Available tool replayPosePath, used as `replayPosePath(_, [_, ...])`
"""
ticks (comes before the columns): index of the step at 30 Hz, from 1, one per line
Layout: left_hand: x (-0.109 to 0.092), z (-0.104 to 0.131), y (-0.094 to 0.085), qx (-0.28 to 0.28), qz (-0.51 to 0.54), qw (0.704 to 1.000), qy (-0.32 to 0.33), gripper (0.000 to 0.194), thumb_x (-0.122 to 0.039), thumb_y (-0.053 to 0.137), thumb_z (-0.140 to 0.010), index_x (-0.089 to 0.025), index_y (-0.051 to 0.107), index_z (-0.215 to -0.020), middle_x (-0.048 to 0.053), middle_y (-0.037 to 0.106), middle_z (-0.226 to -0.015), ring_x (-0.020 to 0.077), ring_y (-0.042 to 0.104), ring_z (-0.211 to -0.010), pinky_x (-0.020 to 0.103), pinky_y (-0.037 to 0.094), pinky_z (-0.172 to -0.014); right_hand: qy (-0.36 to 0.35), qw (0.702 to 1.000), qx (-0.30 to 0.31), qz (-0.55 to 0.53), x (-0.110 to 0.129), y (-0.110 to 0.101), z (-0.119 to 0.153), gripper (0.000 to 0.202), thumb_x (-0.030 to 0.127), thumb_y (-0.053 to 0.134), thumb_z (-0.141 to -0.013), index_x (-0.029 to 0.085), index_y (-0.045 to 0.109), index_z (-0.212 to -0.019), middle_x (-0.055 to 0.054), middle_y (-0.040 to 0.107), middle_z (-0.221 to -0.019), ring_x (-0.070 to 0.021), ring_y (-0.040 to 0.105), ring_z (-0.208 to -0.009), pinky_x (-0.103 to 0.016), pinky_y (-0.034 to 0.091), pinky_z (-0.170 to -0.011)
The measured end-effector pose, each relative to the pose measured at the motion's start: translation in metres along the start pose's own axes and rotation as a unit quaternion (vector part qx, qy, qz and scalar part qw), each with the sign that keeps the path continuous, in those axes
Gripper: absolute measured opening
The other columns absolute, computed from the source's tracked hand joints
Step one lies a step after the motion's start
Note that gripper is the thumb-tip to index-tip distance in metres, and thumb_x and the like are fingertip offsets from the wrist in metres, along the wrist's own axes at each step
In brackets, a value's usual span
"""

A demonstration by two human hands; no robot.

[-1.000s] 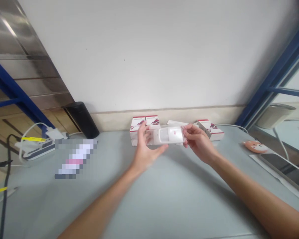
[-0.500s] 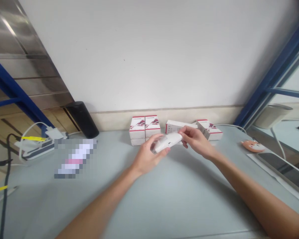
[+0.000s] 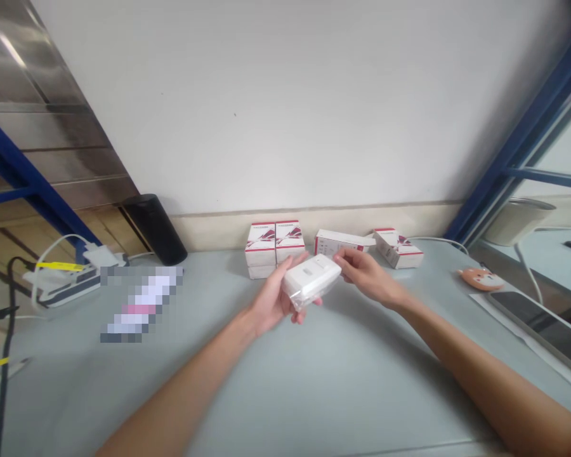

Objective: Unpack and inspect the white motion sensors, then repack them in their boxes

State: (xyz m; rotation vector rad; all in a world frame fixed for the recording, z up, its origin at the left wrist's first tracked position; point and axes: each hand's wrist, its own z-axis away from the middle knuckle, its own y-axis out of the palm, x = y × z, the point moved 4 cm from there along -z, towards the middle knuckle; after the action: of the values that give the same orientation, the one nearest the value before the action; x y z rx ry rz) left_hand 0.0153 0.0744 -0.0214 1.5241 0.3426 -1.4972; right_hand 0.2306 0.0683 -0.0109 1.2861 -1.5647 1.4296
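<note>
A white box-shaped device [image 3: 313, 275] in clear plastic wrap is held above the table, its broad face with small slots turned up. My left hand [image 3: 278, 293] grips it from the left and beneath, fingers wrapped round it. At its right edge my right hand [image 3: 364, 271] is closed in a pinch; whether the fingertips have the device itself or its wrap cannot be made out. Behind the hands, a white and red carton [image 3: 342, 242] lies on its side with a flap sticking out at the right.
Stacked white and red cartons [image 3: 275, 247] stand by the wall, with another carton [image 3: 398, 249] further right. Left are a black cylinder [image 3: 156, 230], a power strip [image 3: 71, 285] with cables and a blurred-out item [image 3: 143, 303]. An orange animal-faced object [image 3: 480, 279] and a phone [image 3: 537, 327] lie right.
The white device has been tilted so that its broad slotted face shows instead of its side. My left hand has turned with it, palm more upward. My right hand stays at its right edge.
</note>
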Motion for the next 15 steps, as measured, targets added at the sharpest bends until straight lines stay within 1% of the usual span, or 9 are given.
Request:
replayPosePath(1, [-0.001,0.001,0.002,0.016,0.025,1.0,-0.005,0.076,-0.069,0.057,-0.096,-0.033,0.042,-0.161,0.01,0.081,-0.099,0.0193,0.068,-0.049,0.026,0.042,-0.041,0.011,0.999,0.001,-0.035,-0.001,0.001,0.0,0.044,0.065,0.058,-0.099,0.023,0.054,-0.085,0.005,0.046,-0.072,-0.0132,0.039,-0.066,-0.029,0.031,-0.063])
replayPosePath(3, [-0.006,0.005,0.007,0.051,0.068,0.996,-0.01,0.075,-0.068,0.055,-0.097,-0.032,0.042,-0.162,0.011,0.081,-0.098,0.0171,0.067,-0.049,0.026,0.045,-0.047,0.029,0.994,-0.004,-0.105,-0.002,0.003,0.0,0.044,0.065,0.062,-0.097,0.022,0.054,-0.085,0.005,0.045,-0.071,-0.0128,0.04,-0.066,-0.029,0.031,-0.065])
replayPosePath(5, [-0.011,0.011,0.013,0.087,0.104,0.991,0.002,0.079,-0.07,0.059,-0.095,-0.029,0.045,-0.16,0.015,0.081,-0.105,0.019,0.071,-0.06,0.03,0.052,-0.06,0.044,0.986,-0.013,-0.161,-0.004,0.005,0.0,0.044,0.061,0.069,-0.093,0.021,0.055,-0.081,0.004,0.045,-0.071,-0.0126,0.04,-0.066,-0.029,0.032,-0.065])
replayPosePath(6, [-0.013,0.015,0.016,0.106,0.113,0.988,0.015,0.081,-0.07,0.065,-0.092,-0.028,0.047,-0.159,0.017,0.08,-0.112,0.0217,0.074,-0.07,0.033,0.055,-0.069,0.053,0.981,-0.016,-0.185,-0.005,0.007,0.0,0.043,0.059,0.072,-0.091,0.021,0.055,-0.079,0.004,0.045,-0.071,-0.0126,0.039,-0.066,-0.029,0.032,-0.064])
replayPosePath(8, [-0.015,0.019,0.022,0.134,0.095,0.985,0.045,0.084,-0.058,0.081,-0.085,-0.028,0.05,-0.157,0.017,0.077,-0.123,0.0261,0.076,-0.088,0.039,0.056,-0.086,0.069,0.972,-0.02,-0.224,-0.004,0.011,0.0,0.042,0.055,0.077,-0.088,0.021,0.055,-0.076,0.003,0.045,-0.071,-0.0128,0.038,-0.067,-0.029,0.033,-0.064])
replayPosePath(9, [-0.014,0.02,0.024,0.137,0.07,0.986,0.057,0.084,-0.049,0.086,-0.083,-0.029,0.051,-0.157,0.016,0.077,-0.124,0.0264,0.076,-0.092,0.04,0.055,-0.09,0.074,0.968,-0.024,-0.239,-0.003,0.013,0.0,0.041,0.054,0.078,-0.087,0.021,0.056,-0.076,0.003,0.045,-0.071,-0.013,0.038,-0.067,-0.029,0.034,-0.064])
replayPosePath(11, [-0.009,0.018,0.025,0.111,0.012,0.991,0.075,0.082,-0.035,0.088,-0.084,-0.032,0.05,-0.157,0.014,0.079,-0.118,0.0237,0.076,-0.087,0.041,0.054,-0.091,0.074,0.963,-0.046,-0.256,-0.002,0.014,0.0,0.04,0.053,0.079,-0.085,0.021,0.057,-0.076,0.002,0.045,-0.072,-0.0132,0.037,-0.066,-0.03,0.036,-0.064])
replayPosePath(12, [-0.006,0.016,0.024,0.084,-0.014,0.993,0.084,0.078,-0.035,0.087,-0.086,-0.031,0.051,-0.155,0.013,0.079,-0.113,0.0222,0.076,-0.082,0.04,0.054,-0.087,0.07,0.962,-0.061,-0.257,-0.002,0.013,0.0,0.04,0.053,0.08,-0.084,0.022,0.057,-0.075,0.003,0.044,-0.072,-0.0132,0.036,-0.066,-0.03,0.036,-0.063])
replayPosePath(15, [0.002,0.007,0.016,-0.012,-0.071,0.991,0.11,0.061,-0.052,0.082,-0.087,-0.023,0.065,-0.138,0.013,0.079,-0.105,0.0189,0.073,-0.069,0.033,0.051,-0.07,0.048,0.966,-0.105,-0.233,-0.005,0.011,-0.001,0.046,0.06,0.078,-0.084,0.022,0.054,-0.073,0.003,0.041,-0.069,-0.0131,0.035,-0.064,-0.03,0.032,-0.061])
